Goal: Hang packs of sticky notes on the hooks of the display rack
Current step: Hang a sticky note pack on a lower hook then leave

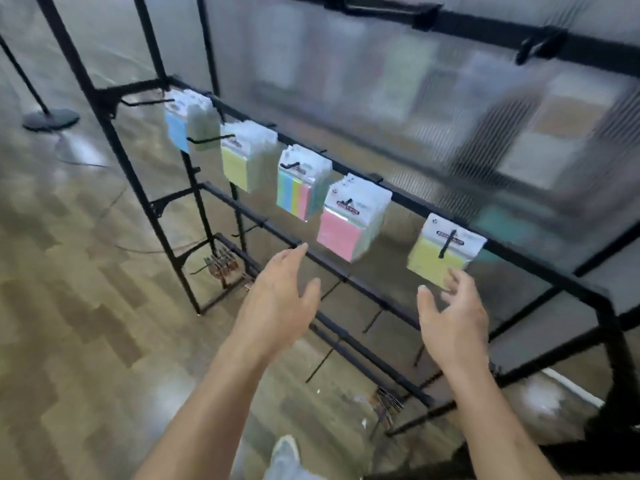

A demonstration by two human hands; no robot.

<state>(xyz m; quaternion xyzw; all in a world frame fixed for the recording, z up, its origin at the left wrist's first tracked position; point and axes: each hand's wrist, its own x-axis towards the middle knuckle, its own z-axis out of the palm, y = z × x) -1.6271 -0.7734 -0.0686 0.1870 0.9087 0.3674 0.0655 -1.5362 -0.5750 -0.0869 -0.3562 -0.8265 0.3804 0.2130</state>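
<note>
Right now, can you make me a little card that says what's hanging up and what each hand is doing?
Rack: black bars with hooks
Hanging in a row: blue pack, far yellow pack, striped pack, pink pack, near yellow pack
Left hand: open, holding nothing, before a lower bar
Right hand: open, holding nothing, fingertips at the near yellow pack's bottom edge
Lower hooks: some bare

Left hand (277,299) and right hand (453,320) bare; pale grey shoe (284,453).
</note>
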